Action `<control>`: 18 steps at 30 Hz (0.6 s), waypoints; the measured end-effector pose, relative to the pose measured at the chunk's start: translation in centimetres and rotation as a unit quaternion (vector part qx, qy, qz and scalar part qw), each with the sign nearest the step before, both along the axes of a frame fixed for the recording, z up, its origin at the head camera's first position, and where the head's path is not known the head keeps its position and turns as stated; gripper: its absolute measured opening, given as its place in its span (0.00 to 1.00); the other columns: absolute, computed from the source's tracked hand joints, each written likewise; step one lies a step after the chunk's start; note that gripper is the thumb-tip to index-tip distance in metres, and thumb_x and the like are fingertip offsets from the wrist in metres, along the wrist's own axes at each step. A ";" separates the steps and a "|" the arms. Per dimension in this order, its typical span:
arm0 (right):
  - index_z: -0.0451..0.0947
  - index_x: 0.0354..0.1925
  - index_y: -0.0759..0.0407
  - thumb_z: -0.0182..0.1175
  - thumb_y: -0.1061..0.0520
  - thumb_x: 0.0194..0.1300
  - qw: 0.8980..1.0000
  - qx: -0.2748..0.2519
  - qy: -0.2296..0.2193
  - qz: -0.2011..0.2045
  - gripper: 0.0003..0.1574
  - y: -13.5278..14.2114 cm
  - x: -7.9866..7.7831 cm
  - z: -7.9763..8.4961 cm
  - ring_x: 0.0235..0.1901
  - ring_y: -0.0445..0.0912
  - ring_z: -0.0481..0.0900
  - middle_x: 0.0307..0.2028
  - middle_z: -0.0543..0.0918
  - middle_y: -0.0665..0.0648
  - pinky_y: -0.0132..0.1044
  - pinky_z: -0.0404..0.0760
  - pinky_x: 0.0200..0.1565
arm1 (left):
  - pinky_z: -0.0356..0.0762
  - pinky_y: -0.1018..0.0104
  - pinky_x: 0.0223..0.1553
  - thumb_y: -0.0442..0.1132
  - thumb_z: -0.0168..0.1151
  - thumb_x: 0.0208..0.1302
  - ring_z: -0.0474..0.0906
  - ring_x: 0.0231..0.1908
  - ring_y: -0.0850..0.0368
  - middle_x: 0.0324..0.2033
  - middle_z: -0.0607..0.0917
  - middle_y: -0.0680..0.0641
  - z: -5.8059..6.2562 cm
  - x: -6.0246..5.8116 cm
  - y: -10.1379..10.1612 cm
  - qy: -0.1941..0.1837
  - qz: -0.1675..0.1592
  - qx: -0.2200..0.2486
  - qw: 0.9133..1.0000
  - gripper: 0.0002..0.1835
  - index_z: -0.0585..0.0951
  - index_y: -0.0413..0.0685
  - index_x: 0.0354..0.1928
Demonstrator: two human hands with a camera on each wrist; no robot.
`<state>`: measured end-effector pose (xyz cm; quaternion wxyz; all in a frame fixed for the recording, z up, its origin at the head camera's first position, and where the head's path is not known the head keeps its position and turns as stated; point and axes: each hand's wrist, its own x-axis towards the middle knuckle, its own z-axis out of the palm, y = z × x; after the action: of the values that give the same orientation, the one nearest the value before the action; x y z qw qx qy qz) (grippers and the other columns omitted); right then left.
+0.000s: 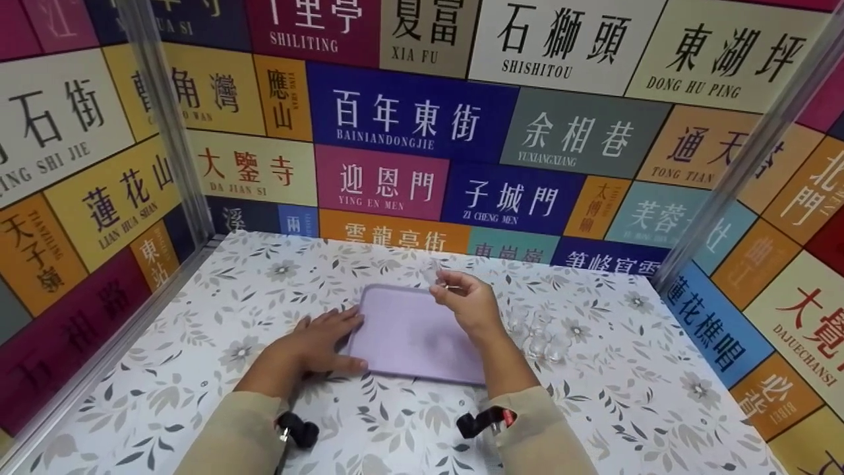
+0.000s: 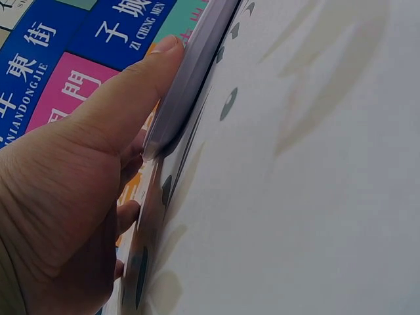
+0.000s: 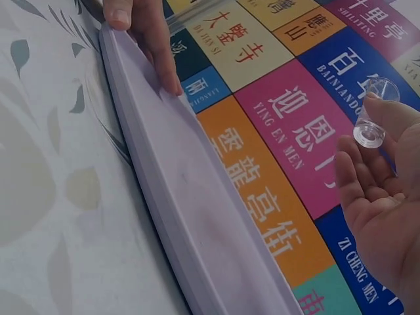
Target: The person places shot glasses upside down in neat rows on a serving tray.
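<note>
My right hand (image 1: 471, 305) is raised over the far right part of a lilac rectangular tray (image 1: 402, 333). Between thumb and fingers it pinches a small clear cup (image 3: 369, 131), whose thick base shows plainly in the right wrist view. At the tray's left side, my left hand (image 1: 316, 344) rests with fingers spread and fairly straight. Its thumb (image 2: 141, 82) touches the near rim, and its fingertips reach the left rim. Several similar clear cups (image 1: 547, 343) stand close together on the table to the right of the tray, partly hidden by my right forearm.
A white cloth with grey leaves and flowers covers the table (image 1: 633, 402). Behind it rises a wall (image 1: 409, 119) of coloured panels with Chinese lettering. Upright clear-edged corner posts (image 1: 178, 145) border the table at left and right.
</note>
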<state>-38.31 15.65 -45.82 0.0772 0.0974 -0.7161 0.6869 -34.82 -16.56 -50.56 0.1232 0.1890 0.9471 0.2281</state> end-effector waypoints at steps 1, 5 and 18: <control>0.88 0.55 0.64 0.76 0.62 0.64 1.000 -0.001 -0.001 0.004 0.21 -0.3 0.0 -0.1 0.40 0.42 0.89 0.43 0.90 0.55 0.34 0.91 0.48 | 0.29 0.26 0.84 0.79 0.68 0.56 0.39 0.88 0.40 0.88 0.48 0.61 0.0 0.0 0.0 0.001 0.000 -0.001 1.000 0.59 0.56 0.69 0.86; 0.88 0.54 0.65 0.77 0.62 0.64 1.000 -0.006 -0.006 0.014 0.21 -1.3 -0.1 -0.2 0.39 0.42 0.89 0.43 0.90 0.55 0.33 0.91 0.47 | 0.29 0.27 0.84 0.80 0.68 0.56 0.39 0.88 0.40 0.88 0.47 0.62 0.1 0.1 0.1 -0.004 0.004 -0.005 1.000 0.60 0.56 0.70 0.86; 0.89 0.51 0.65 0.81 0.61 0.59 1.000 0.017 0.006 0.003 0.22 -4.6 -0.3 -0.9 0.41 0.42 0.85 0.42 0.91 0.58 0.27 0.88 0.44 | 0.28 0.28 0.84 0.81 0.68 0.54 0.39 0.88 0.42 0.87 0.47 0.64 0.2 -0.2 0.2 -0.015 0.020 -0.016 1.000 0.61 0.55 0.73 0.86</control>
<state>-38.64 11.03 -46.72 0.0779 0.1056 -0.7271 0.6739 -34.97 -16.32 -50.39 0.1358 0.1649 0.9524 0.2176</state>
